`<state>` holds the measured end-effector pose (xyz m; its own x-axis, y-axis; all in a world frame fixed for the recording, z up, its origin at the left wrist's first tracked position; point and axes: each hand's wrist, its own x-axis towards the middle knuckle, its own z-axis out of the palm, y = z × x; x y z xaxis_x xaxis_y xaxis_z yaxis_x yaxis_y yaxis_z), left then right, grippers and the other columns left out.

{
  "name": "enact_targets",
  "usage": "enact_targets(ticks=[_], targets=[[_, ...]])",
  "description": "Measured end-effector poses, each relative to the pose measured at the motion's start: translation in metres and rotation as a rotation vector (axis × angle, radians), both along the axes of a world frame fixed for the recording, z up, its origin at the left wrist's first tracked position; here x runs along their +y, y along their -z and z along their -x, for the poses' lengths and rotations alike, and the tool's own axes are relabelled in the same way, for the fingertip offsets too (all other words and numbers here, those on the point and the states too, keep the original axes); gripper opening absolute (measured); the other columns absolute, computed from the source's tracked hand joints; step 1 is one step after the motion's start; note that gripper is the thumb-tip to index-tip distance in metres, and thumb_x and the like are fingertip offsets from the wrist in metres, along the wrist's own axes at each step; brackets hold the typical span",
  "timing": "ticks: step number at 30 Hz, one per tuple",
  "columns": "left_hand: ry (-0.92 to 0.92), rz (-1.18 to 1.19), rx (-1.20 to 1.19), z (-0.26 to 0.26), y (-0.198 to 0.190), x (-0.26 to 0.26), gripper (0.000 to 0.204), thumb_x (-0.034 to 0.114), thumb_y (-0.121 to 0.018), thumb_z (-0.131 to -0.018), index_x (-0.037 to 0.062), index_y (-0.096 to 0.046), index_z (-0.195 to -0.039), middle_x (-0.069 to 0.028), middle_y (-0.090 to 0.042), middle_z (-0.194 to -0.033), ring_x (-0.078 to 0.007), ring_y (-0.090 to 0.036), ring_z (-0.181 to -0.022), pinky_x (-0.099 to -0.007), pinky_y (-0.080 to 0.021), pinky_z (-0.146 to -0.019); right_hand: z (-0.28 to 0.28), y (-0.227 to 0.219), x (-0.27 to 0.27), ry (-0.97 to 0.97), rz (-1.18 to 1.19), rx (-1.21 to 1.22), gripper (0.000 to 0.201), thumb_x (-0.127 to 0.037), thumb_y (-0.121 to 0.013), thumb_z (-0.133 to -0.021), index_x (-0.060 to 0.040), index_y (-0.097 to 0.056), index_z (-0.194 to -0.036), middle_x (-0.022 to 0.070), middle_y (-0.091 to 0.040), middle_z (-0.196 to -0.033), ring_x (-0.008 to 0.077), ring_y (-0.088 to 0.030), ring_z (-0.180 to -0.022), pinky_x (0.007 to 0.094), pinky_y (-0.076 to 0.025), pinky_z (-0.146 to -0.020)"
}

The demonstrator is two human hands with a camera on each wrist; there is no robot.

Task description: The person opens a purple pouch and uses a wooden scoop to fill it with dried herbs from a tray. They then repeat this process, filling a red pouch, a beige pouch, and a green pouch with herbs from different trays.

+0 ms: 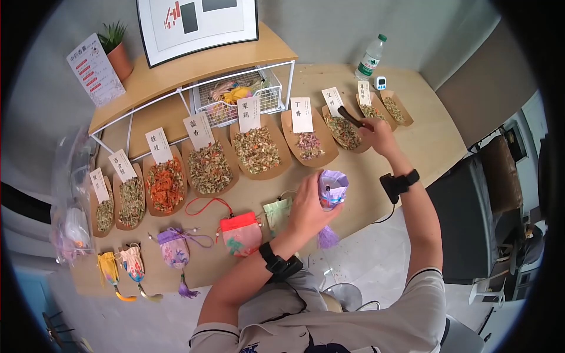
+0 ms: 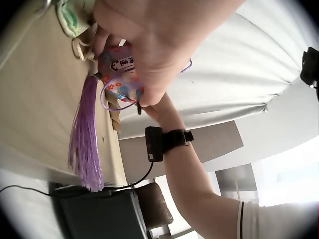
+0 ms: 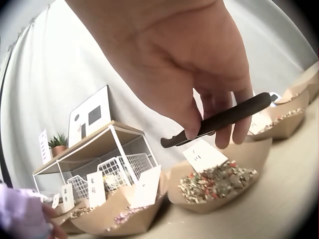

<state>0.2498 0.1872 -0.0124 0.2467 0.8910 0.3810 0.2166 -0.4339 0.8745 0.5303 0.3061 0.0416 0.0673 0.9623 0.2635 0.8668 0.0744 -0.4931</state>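
Note:
My left hand (image 1: 307,213) grips a lavender drawstring sachet pouch (image 1: 334,182) upright, its mouth spread. A purple tassel (image 2: 85,134) hangs from the pouch, and the left wrist view shows its flowered side and a thin purple cord. My right hand (image 1: 381,139) pinches a slim dark utensil (image 3: 227,119) between thumb and fingers. This utensil is over a paper tray (image 3: 264,149) of mixed dried herbs (image 3: 217,181), near its white label card (image 3: 204,155). A pale green pouch (image 1: 278,213) lies beside my left hand.
Several more paper trays of dried herbs (image 1: 257,150) with label cards line the table. Nearer the front lie a red pouch (image 1: 241,234), a purple pouch (image 1: 175,249) and smaller ones. A shelf (image 1: 194,79) with a wire basket (image 1: 238,97) and a water bottle (image 1: 369,59) stand behind.

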Motion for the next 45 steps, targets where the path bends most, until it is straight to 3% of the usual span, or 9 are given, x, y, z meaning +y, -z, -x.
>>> enact_targets(ticks=[2,5,8,14,21,32,38,45], targets=[[0.02,-0.014,0.016,0.002,-0.001,-0.001,0.079,0.025,-0.086,-0.076,-0.0001,-0.045,-0.139,-0.0209,-0.057,-0.127,-0.0402,-0.059,-0.116,-0.0474,-0.05,-0.098,0.014,-0.026,-0.008,-0.036,0.03,0.02,0.024,-0.009,-0.073,-0.089,0.0014,-0.072,-0.11,0.0186,-0.07,-0.101,0.0336,-0.07,-0.086,0.0412,-0.055,-0.077],[0.015,-0.05,0.033,0.004,-0.002,-0.003,0.079,0.026,-0.086,-0.076,-0.0002,-0.046,-0.138,-0.0205,-0.057,-0.126,-0.0397,-0.06,-0.115,-0.0474,-0.051,-0.097,0.021,-0.037,-0.008,-0.388,-0.219,-0.348,0.026,-0.014,-0.073,-0.09,-0.001,-0.073,-0.113,0.0152,-0.068,-0.098,0.031,-0.07,-0.078,0.0418,-0.056,-0.072],[-0.015,-0.05,0.05,0.005,0.002,-0.002,0.078,0.026,-0.085,-0.076,-0.0003,-0.046,-0.138,-0.0202,-0.058,-0.124,-0.0396,-0.06,-0.115,-0.0475,-0.051,-0.095,0.05,-0.043,-0.019,-0.344,-0.021,-0.478,0.025,-0.024,-0.076,-0.089,-0.0052,-0.076,-0.105,0.0124,-0.07,-0.097,0.0334,-0.069,-0.082,0.043,-0.056,-0.074],[-0.04,-0.034,0.044,0.009,0.002,0.001,0.073,0.022,-0.085,-0.074,0.0003,-0.047,-0.132,-0.0203,-0.058,-0.12,-0.0404,-0.06,-0.11,-0.0483,-0.05,-0.092,0.067,-0.032,-0.007,-0.267,-0.019,-0.62,0.027,-0.038,-0.076,-0.088,-0.0126,-0.079,-0.097,0.007,-0.073,-0.095,0.0317,-0.071,-0.086,0.0435,-0.058,-0.073],[-0.053,-0.039,0.044,0.005,0.013,-0.002,0.075,0.014,-0.083,-0.074,0.0022,-0.041,-0.134,-0.0216,-0.056,-0.119,-0.042,-0.062,-0.107,-0.0477,-0.053,-0.09,0.071,-0.025,0.004,-0.309,-0.014,-0.672,0.026,-0.038,-0.075,-0.088,-0.014,-0.08,-0.097,0.0068,-0.074,-0.093,0.0308,-0.071,-0.083,0.0412,-0.058,-0.071],[-0.054,-0.07,0.01,0.006,0.01,-0.002,0.074,0.01,-0.082,-0.072,0.0011,-0.044,-0.135,-0.0217,-0.054,-0.122,-0.0421,-0.061,-0.109,-0.0468,-0.053,-0.092,0.076,-0.016,0.008,-0.374,-0.024,-0.701,0.025,-0.036,-0.074,-0.087,-0.0139,-0.081,-0.095,0.006,-0.07,-0.083,0.0307,-0.069,-0.077,0.0431,-0.056,-0.067],[-0.059,-0.026,-0.028,0.008,0.007,-0.001,0.074,0.01,-0.082,-0.072,0.0015,-0.044,-0.135,-0.0213,-0.054,-0.123,-0.0416,-0.061,-0.11,-0.0467,-0.053,-0.092,0.074,-0.008,0.002,-0.392,-0.082,-0.773,0.027,-0.04,-0.07,-0.09,-0.014,-0.077,-0.084,0.0023,-0.07,-0.085,0.026,-0.072,-0.078,0.0396,-0.056,-0.065],[-0.034,0.02,-0.016,0.011,0.004,-0.001,0.077,0.012,-0.082,-0.075,0.0007,-0.041,-0.138,-0.0233,-0.052,-0.126,-0.0436,-0.06,-0.113,-0.0481,-0.053,-0.094,0.073,-0.003,-0.001,-0.409,-0.166,-0.749,0.029,-0.038,-0.069,-0.091,-0.012,-0.074,-0.079,0.003,-0.07,-0.083,0.0262,-0.071,-0.076,0.0399,-0.055,-0.063]])
